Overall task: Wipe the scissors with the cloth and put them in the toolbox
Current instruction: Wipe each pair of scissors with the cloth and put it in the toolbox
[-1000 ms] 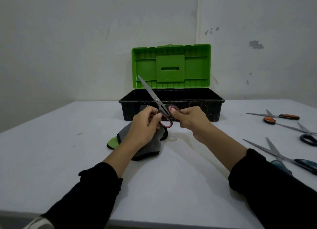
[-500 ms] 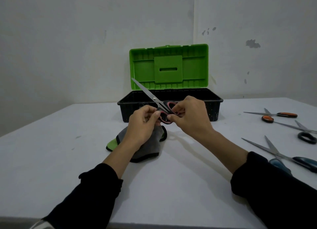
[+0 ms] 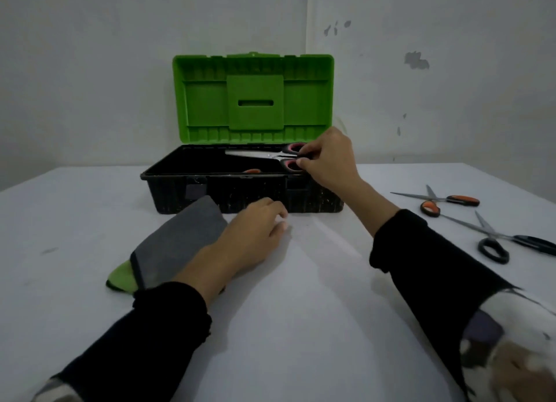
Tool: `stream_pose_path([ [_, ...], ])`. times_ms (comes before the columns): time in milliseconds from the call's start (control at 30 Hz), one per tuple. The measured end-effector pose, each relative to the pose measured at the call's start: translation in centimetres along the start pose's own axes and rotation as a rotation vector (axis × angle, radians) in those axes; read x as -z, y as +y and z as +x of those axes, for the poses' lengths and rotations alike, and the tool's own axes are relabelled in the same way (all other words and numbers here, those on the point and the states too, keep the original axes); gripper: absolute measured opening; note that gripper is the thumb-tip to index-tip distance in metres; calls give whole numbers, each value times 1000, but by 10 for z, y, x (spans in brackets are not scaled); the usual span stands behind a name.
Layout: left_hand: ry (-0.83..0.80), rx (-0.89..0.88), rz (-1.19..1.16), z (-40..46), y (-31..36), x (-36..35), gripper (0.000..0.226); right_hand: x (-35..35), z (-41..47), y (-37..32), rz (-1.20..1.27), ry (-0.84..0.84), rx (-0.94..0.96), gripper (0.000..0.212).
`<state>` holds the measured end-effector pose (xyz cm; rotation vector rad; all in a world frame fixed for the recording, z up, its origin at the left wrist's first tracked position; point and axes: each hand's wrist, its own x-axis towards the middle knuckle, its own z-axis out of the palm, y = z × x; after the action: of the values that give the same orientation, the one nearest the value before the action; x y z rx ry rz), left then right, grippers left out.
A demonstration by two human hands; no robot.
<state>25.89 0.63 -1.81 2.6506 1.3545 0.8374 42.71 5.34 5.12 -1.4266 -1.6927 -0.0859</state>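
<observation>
My right hand (image 3: 328,161) pinches the red-and-black handles of a pair of scissors (image 3: 264,155) and holds them level over the open black toolbox (image 3: 210,195), blades pointing left. The box's green lid (image 3: 252,97) stands upright behind. An orange handle (image 3: 252,171) of another pair shows inside the box. My left hand (image 3: 255,236) rests on the table, its wrist lying over the grey-and-green cloth (image 3: 174,245), fingers loosely bent and holding nothing.
On the white table (image 3: 301,311) to the right lie orange-handled scissors (image 3: 445,200) and black-handled scissors (image 3: 505,242). A grey wall rises close behind the toolbox.
My right hand took the scissors from both hands and carried them up and right, over the toolbox. My left hand let go and dropped onto the cloth. The view came closer.
</observation>
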Motion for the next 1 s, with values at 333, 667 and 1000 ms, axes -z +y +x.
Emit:
stream_pose_path([
  [333, 62, 75, -109, 9, 3, -36, 22, -21, 66, 32, -236, -468, -163, 34],
  [667, 82, 89, -111, 10, 5, -38, 19, -25, 71, 39, -174, -522, -146, 15],
  [1000, 44, -25, -144, 13, 45, -40, 18, 38, 6, 66, -90, -108, 12, 12],
])
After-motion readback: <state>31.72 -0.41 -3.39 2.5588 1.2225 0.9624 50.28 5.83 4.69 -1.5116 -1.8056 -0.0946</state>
